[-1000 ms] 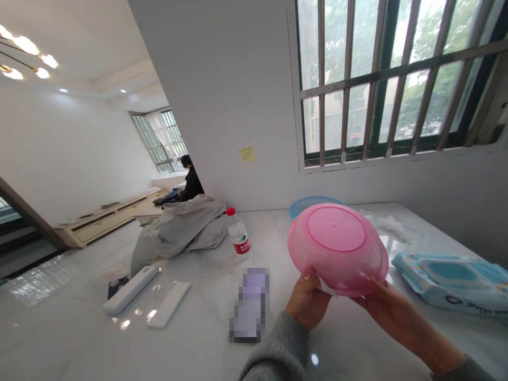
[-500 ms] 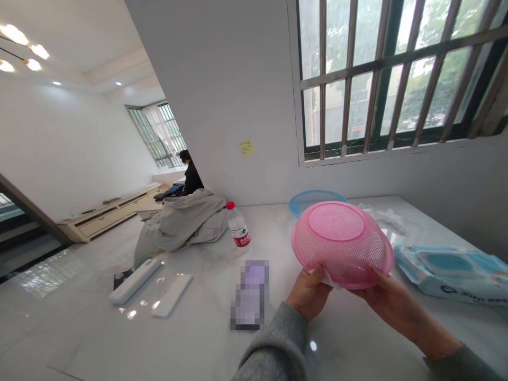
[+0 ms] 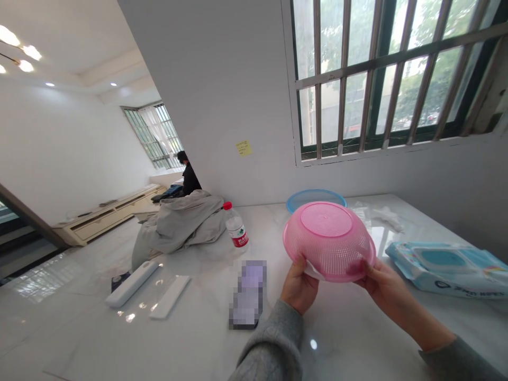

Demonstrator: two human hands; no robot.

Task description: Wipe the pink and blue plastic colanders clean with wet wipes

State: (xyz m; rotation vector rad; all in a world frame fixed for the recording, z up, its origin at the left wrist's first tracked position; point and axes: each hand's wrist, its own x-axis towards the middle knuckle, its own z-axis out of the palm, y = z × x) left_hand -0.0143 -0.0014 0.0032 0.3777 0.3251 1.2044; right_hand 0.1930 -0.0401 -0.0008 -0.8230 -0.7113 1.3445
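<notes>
Just above the white marble worktop (image 3: 119, 338), a pink perforated plastic basket (image 3: 327, 238), upturned and tilted, held at its rim between the left hand (image 3: 299, 286) and the right hand (image 3: 387, 288), with a white wipe (image 3: 313, 271) pinched at the left hand's side. Behind it, a blue plastic basket (image 3: 315, 198); to the right, a packet of wet wipes (image 3: 442, 270); to the left, a red-capped water bottle (image 3: 236, 226).

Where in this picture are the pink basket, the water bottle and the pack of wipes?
Pink plastic mesh basket (image 3: 326, 220): head view, point on its upturned flat base.
Water bottle (image 3: 235, 228): head view, point on its clear body.
Pack of wet wipes (image 3: 441, 259): head view, point on its blue lid.
</notes>
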